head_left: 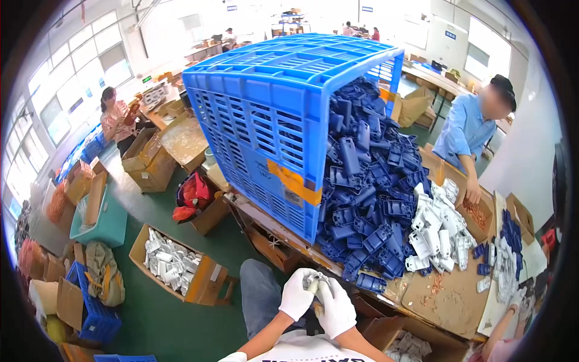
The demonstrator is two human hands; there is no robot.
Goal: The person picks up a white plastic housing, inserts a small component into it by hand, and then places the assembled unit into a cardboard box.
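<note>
Bright workshop hall: tall windows (pixel 78 66) along the left wall, green floor (pixel 163 314), distant wooden worktables (pixel 434 78).

Tipped blue crate (pixel 265 114) and spilled blue parts (pixel 368 199) block the table (pixel 449 298).

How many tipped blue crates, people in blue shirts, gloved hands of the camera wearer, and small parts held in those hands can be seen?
tipped blue crate: 1
person in blue shirt: 1
gloved hands, left hand and right hand: 2
small pale part held between them: 1
Total: 5
</note>
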